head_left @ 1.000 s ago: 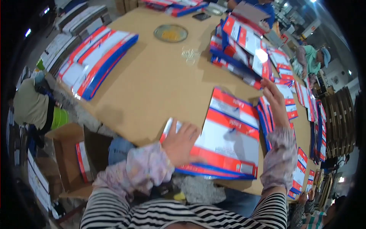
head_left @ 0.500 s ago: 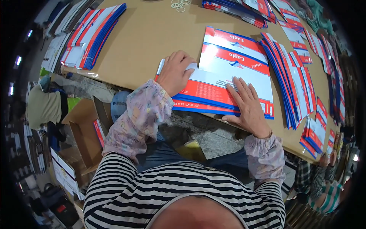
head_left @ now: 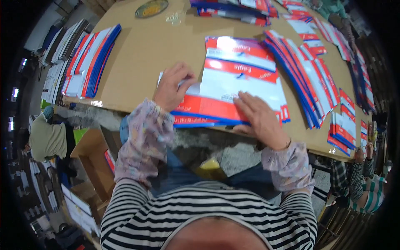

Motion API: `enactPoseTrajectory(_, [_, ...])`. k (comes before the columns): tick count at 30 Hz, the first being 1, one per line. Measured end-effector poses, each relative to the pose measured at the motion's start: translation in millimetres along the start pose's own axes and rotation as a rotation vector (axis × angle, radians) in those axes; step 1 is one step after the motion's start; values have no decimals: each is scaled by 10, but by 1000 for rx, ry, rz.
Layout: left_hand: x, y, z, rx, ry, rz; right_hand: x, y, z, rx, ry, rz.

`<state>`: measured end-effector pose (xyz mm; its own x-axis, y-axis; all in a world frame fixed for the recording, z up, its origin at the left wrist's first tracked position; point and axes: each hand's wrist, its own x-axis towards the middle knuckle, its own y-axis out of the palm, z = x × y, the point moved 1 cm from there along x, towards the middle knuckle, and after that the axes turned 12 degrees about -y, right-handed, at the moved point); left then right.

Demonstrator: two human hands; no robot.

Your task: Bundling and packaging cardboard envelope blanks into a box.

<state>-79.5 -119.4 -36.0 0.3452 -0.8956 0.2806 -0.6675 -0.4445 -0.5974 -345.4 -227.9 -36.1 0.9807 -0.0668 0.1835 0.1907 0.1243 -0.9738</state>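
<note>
A small pile of flat printed cartons (head_left: pixel 235 85) in red, white and blue lies on the table's near edge in front of me. My left hand (head_left: pixel 174 85) is at the pile's left end, fingers curled and pinching a white flap of the top carton. Spread over the near right part of that carton, my right hand (head_left: pixel 264 121) rests with its fingers stretched out and its thumb by the blue near edge. Motion slightly blurs both hands.
A banded carton stack (head_left: pixel 89 62) sits on the left of the brown table (head_left: pixel 141 62). Fanned cartons (head_left: pixel 302 77) lie at the right, more (head_left: pixel 233 12) at the back. Far off are pale rubber bands (head_left: pixel 175 18) and a round dish (head_left: pixel 151 8). An open cardboard box (head_left: pixel 93 162) stands below left.
My view has shifted, bringing the round dish into sight at the back. Both hands stay on the carton, left on the flap and right lying flat.
</note>
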Motion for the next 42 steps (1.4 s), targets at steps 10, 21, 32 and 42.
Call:
enactPoseTrajectory(10, [-148,-426,-209,-210,-16,21,151,-744,364,-359,-62,-226])
enactPoseTrajectory(21, [-245,-368,-414,-491,-55,-148,496,-840,14,-501,-138,-261])
enactPoseTrajectory(32, [-350,70,-421,-560,-203,-387,591,-258,676,1292,761,-449])
enactPoseTrajectory(42, [-370,152,-417,-288,-84,-21,596,-1107,-775,756,351,-1024])
